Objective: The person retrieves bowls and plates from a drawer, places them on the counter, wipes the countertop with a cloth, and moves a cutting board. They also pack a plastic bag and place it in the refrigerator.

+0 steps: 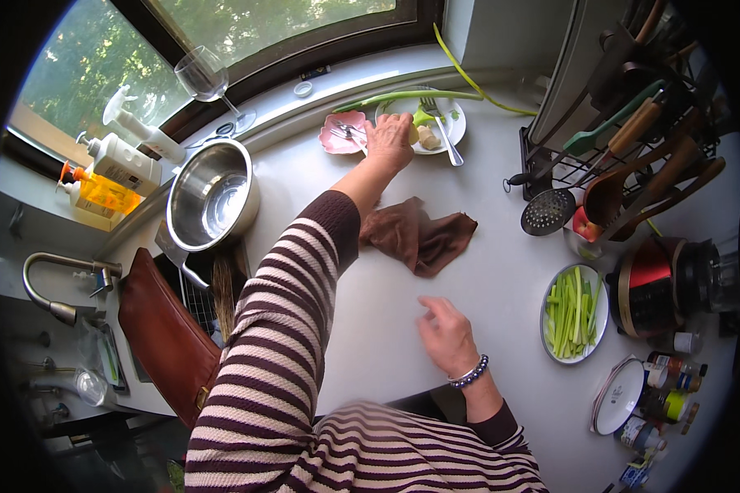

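Note:
My left hand [391, 143] reaches to the back of the counter, at the left rim of a white plate [458, 117]. Its fingers are partly hidden, with something yellowish at their tips. On the plate lie a piece of ginger [428, 138], some green pieces and a fork [443, 130]. A pink scalloped dish [338, 140] with cutlery touches the plate's left side. A long green onion [401, 95] lies behind both. Nearer me, a crumpled brown cloth [419, 237] rests on the counter. My right hand [447, 336] hovers below it, slightly blurred, fingers loosely curled, holding nothing.
At left stand a steel pot [213, 194], a wine glass [203, 77], pump bottles [123, 163], and a brown leather bag [166, 333] by the sink. At right are a utensil rack [533, 166], an oval plate of cut celery-like stalks [572, 314], a red and black appliance [647, 286] and jars.

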### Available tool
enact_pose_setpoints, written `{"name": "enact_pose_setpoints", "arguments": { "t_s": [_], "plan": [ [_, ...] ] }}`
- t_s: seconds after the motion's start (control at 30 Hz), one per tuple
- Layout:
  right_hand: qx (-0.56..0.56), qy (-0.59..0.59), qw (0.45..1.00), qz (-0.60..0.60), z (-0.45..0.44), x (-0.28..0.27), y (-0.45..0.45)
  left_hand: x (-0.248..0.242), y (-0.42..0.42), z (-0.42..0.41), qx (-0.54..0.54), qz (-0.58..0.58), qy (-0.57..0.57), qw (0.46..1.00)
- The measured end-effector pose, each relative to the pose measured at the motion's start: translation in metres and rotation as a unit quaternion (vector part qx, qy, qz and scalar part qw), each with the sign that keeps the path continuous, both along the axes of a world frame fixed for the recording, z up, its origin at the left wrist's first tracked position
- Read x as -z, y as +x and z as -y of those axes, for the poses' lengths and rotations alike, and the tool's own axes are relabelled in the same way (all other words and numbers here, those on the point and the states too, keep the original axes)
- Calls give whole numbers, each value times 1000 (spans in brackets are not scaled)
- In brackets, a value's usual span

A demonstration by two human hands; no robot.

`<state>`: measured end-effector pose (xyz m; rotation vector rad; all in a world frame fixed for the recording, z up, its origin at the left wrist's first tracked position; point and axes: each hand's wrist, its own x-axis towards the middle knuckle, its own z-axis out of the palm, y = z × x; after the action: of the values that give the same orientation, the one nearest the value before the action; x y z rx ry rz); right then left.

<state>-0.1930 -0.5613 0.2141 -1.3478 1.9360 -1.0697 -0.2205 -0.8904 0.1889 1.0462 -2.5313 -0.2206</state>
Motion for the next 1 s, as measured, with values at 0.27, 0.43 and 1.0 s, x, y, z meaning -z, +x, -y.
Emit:
{"name": "enact_pose_setpoints", "arguments": {
  "t_s": [0.27,0.43,1.0],
  "plan": [
    [17,-7,983,-181,98,1,-37,-19,6,-16,18,-83,-5,996],
    [-28,-33,940,-340,144,50,-9,-50,73,-54,27,-270,173,947],
    [95,90,909,-395,114,64,-48,-38,381,-67,-264,-516,639,506]
  ]
}}
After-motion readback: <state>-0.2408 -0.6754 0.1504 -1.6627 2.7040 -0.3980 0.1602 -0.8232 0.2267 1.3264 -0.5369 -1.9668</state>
